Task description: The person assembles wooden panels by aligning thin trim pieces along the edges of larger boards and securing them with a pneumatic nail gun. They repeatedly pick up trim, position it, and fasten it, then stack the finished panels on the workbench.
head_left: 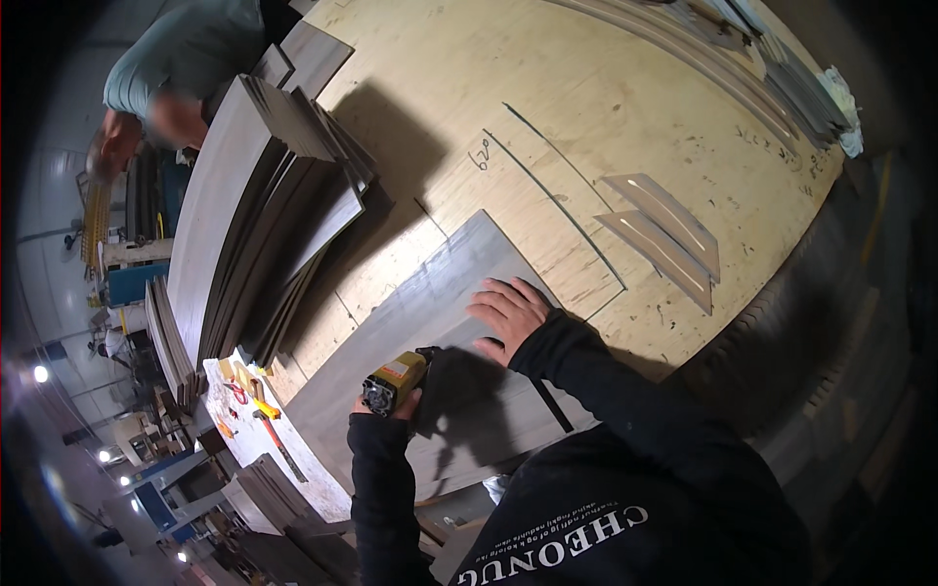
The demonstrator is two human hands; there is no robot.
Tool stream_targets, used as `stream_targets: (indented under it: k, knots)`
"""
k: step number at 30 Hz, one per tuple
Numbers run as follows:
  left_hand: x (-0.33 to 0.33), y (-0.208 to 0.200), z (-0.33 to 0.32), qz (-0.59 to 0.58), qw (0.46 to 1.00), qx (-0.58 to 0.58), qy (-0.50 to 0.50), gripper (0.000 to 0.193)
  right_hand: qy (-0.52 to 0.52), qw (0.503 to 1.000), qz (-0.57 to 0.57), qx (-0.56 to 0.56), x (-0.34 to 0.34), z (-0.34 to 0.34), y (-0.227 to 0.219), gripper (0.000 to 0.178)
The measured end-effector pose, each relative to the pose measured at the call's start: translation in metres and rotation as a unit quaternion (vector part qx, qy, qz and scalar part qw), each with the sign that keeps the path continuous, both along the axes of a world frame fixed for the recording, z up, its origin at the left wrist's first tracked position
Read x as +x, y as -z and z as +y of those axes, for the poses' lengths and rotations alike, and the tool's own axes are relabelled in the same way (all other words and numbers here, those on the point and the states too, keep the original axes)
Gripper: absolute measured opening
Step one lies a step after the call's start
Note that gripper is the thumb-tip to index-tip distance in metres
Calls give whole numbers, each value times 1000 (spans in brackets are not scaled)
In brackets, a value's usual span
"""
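My left hand (408, 405) grips a yellow and black power tool that looks like a nail gun (396, 381), held over a grey wood-grain board (352, 391). The tool's narrow black nose points right; whether it touches the board I cannot tell. Palm down, my right hand (510, 317) rests near the board's right edge, fingers spread and holding nothing. A dark strip (554, 405) lies along the board below my right wrist. Beyond the board, two slanted brown pieces (669, 239), each with a pale wavy line on top, lie on the plywood table (440, 127).
Tall stacked grey boards (225, 186) rise at the left. Hand tools, including an orange-handled one (283, 449), lie on a white surface (327, 493). Long strips (703, 63) lie at the far right edge. Another person (186, 59) bends over behind the stack.
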State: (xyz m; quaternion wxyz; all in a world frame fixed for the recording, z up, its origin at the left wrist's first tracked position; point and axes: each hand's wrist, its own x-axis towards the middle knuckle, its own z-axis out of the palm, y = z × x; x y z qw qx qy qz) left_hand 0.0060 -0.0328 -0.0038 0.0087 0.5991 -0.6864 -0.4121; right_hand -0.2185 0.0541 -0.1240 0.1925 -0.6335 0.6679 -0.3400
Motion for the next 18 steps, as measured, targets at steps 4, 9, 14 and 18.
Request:
stream_targets:
  k: [4, 9, 14, 18]
  knots:
    - [18, 9, -8, -23, 998, -26, 55, 44, 17, 999, -16, -34, 2, -2, -3, 45]
    - [54, -4, -28, 14, 994, 100, -41, 41, 9, 1000, 6, -16, 4, -1, 0, 45]
    - [102, -8, -29, 24, 996, 43, -81, 40, 14, 999, 16, -27, 5, -2, -4, 44]
    - [111, -13, -32, -5, 991, 68, -113, 40, 17, 999, 40, -27, 5, -2, -9, 43]
